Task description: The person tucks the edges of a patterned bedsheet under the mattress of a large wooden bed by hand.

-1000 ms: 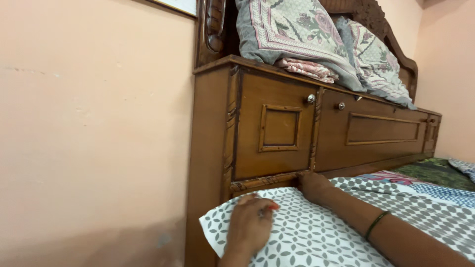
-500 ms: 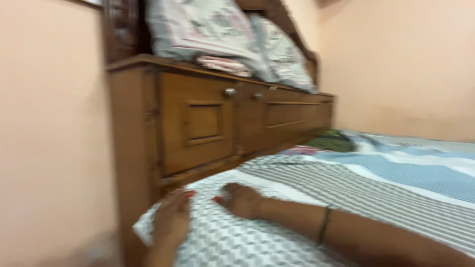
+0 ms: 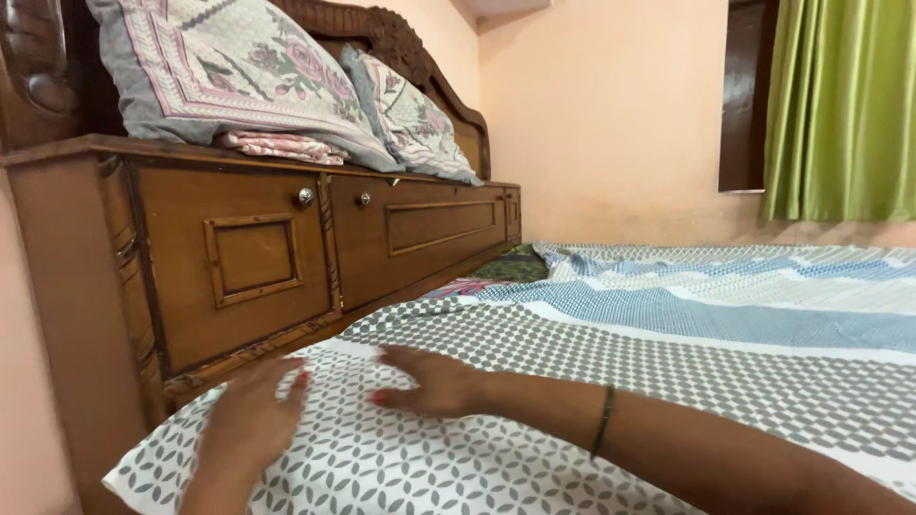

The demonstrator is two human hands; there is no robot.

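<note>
While both hands lie flat on the bed, neither one is closed around anything. The left hand [image 3: 250, 420] rests palm down on the grey-and-white patterned bedsheet [image 3: 458, 458] at the near corner of the mattress, fingers spread and released, their tips close to the lower edge of the wooden headboard cabinet [image 3: 239, 267]. The right hand [image 3: 429, 381] lies just beside it, also palm down and loose, fingers stretched toward the left hand and pressing on the same sheet; red polish shows on the nails of both. A thin dark bangle [image 3: 603, 422] circles the right wrist, and the forearm runs off toward the lower right edge of the view.

The sheet covers the near corner of the bed and hangs a little over its edge at the lower left. Farther along, its pattern turns to blue and white bands [image 3: 725, 305] that spread across the mattress toward the far wall. A darker green cloth [image 3: 510, 269] lies where the sheet meets the cabinet.

The cabinet has two panelled doors with small round metal knobs [image 3: 305, 196]. On its top lean two floral pillows [image 3: 239, 67], with a folded pink cloth [image 3: 281, 146] tucked under the nearer one. Against the peach wall at the far right hangs a green curtain [image 3: 840, 105].
</note>
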